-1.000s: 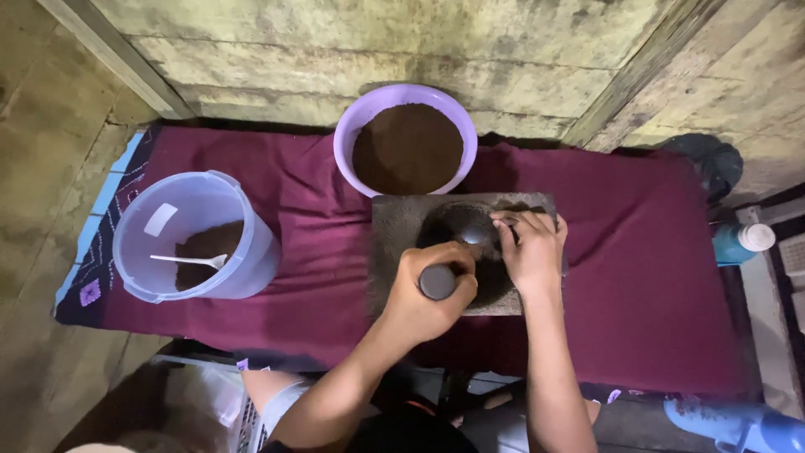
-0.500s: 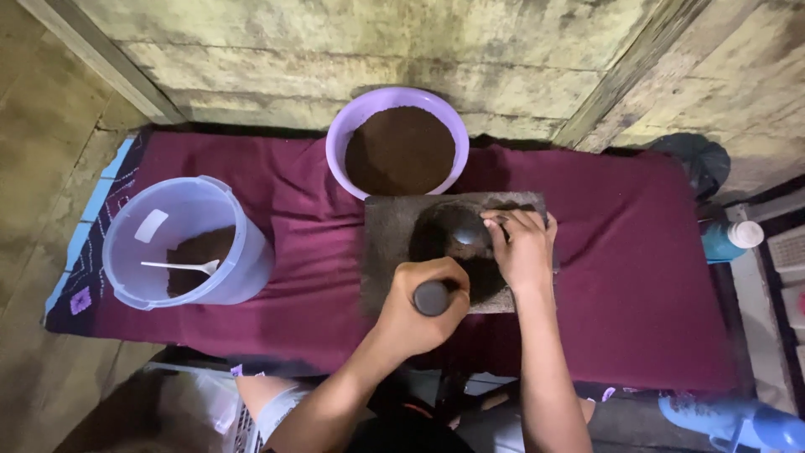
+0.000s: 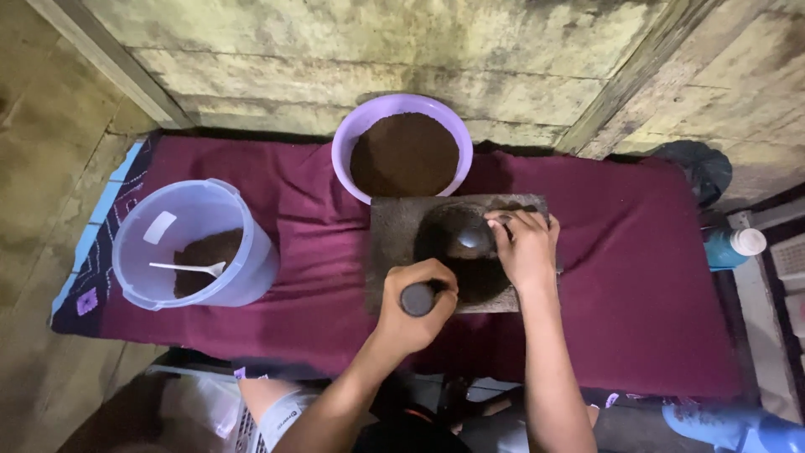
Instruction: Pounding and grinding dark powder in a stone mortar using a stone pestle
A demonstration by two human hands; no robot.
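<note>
Dark ladle (image 3: 459,243) on stone slab (image 3: 394,231), handle in closed left hand (image 3: 417,306), right hand (image 3: 525,248) seemingly flat on bowl.

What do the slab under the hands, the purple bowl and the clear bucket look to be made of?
Slab: probably stone, matte grey and rough-grained, dusted with brown powder. Purple bowl: likely plastic, with a smooth, even-coloured thin rim. Clear bucket: translucent plastic, since its contents and white spoon show through the wall. Left hand grips a dark, smooth handle; its material is unclear.
</note>
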